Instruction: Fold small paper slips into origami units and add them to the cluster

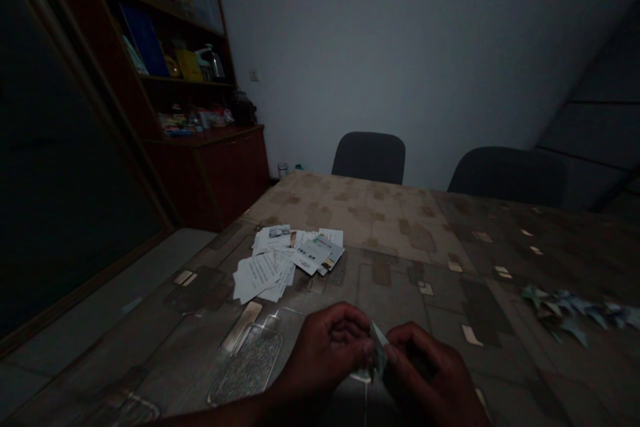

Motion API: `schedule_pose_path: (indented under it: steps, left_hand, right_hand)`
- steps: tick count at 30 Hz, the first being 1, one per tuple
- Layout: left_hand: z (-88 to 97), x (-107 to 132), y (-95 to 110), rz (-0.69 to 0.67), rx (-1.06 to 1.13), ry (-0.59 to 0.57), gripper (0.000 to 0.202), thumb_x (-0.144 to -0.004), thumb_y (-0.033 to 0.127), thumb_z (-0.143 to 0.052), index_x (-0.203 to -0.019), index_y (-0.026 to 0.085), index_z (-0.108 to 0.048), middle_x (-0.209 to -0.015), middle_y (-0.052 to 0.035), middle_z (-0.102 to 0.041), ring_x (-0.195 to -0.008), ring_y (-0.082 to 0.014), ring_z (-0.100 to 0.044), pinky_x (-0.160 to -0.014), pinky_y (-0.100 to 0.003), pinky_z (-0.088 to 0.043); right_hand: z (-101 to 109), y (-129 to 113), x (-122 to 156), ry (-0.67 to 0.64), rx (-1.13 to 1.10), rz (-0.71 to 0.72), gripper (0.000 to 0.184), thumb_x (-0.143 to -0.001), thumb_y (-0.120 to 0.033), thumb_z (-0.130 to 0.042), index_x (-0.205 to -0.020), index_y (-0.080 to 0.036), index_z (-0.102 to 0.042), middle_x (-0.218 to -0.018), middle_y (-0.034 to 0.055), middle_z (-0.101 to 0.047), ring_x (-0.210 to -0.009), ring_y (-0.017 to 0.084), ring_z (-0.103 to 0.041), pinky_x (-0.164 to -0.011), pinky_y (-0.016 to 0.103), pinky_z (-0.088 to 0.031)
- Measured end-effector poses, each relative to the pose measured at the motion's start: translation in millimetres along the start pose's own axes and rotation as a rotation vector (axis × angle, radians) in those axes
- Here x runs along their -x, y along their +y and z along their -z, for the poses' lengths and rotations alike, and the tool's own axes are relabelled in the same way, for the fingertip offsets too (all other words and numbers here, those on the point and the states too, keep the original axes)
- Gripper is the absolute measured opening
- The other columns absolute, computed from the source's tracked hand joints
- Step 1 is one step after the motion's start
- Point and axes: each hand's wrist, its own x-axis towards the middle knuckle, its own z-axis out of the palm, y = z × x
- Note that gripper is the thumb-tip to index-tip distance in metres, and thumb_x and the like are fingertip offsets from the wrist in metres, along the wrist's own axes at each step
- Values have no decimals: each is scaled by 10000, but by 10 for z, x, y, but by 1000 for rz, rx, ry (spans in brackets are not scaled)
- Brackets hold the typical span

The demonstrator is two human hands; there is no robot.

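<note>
Both my hands meet low in the middle of the view, over the near edge of the table (400,227). My left hand (327,350) and my right hand (430,370) are closed, pinching a small folded piece of paper (377,350) between their fingertips. The paper is pale and partly hidden by my fingers. A loose pile of white printed paper slips (285,260) lies on the table beyond my left hand. A row of small folded paper shapes (575,310) lies to the right of my right hand.
The table has a patterned brown cover. Two dark chairs (370,157) (507,173) stand at its far side. A wooden shelf cabinet (195,100) with books and bottles stands at the left wall. The room is dim.
</note>
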Motion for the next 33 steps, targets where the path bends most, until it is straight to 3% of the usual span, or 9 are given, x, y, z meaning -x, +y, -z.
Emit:
schedule_pose_path:
  steps: [8,12,15,22,28,33]
  left_hand:
    - [-19,4,26,27,-26,13,253,-659,324,-766,-732,131,-619,-587,-2,-615,-536,-124,-596,-568,-254,-465]
    - [-33,11,70,-11,-13,37,253,-641,293,-769,-718,145,-578,-582,11,-604,-510,-114,-579,-526,-231,-443]
    - [-40,18,67,-9,-27,29,252,-626,289,-775,-679,142,-577,-568,3,-599,-525,-120,-580,-543,-238,-449]
    - [16,11,-110,-15,-45,10,270,-654,337,-776,-771,122,-661,-607,-13,-624,-564,-133,-590,-584,-257,-468]
    - [33,25,-61,-16,-140,23,310,-615,258,-799,-872,139,-675,-748,-32,-678,-667,-145,-625,-662,-254,-490]
    - [14,29,-29,17,-127,14,323,-609,288,-791,-866,126,-681,-738,-40,-683,-668,-158,-637,-659,-264,-496]
  right_hand:
    - [-43,-34,9,21,-133,-41,335,-858,-503,-567,-734,-208,-666,-630,4,-658,-590,168,-591,-560,247,-445]
    - [-17,-23,6,53,-39,-17,319,-867,-482,-567,-742,-206,-665,-635,5,-667,-597,171,-614,-561,230,-457]
    - [17,-16,4,69,101,84,262,-877,-424,-569,-743,-214,-650,-625,-5,-652,-595,169,-633,-561,216,-476]
    - [26,-39,17,123,227,237,143,-859,-335,-614,-757,-238,-636,-604,-33,-629,-520,143,-615,-533,198,-493]
    - [-45,-31,25,185,176,221,236,-858,-444,-622,-751,-238,-656,-594,-25,-624,-503,140,-591,-525,209,-495]
    - [-45,-27,23,167,168,203,186,-838,-399,-640,-758,-235,-674,-606,-21,-651,-514,144,-610,-538,214,-504]
